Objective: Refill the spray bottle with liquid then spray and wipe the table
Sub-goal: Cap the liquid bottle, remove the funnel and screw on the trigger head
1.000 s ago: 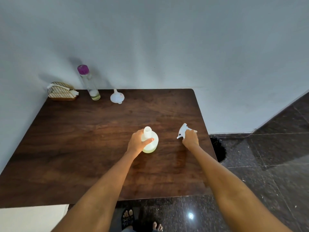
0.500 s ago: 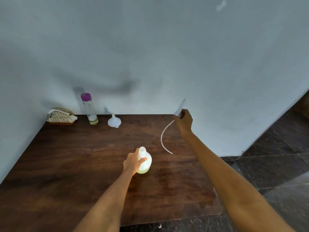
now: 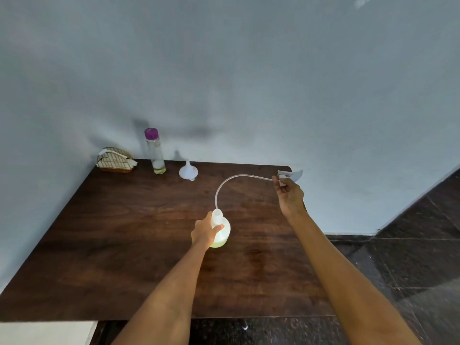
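the left hand [image 3: 206, 232] grips the spray bottle [image 3: 220, 232] while the right hand [image 3: 290, 192] pinches the spray head [image 3: 288, 175], its tube [image 3: 224, 186] seemingly entering the neck, so spraying and wiping remain.

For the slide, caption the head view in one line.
Left hand steadies the spray bottle while right hand feeds the sprayer head's tube in.

No readable text, label, brand, number or sign was found, nothing legible was made out anywhere.
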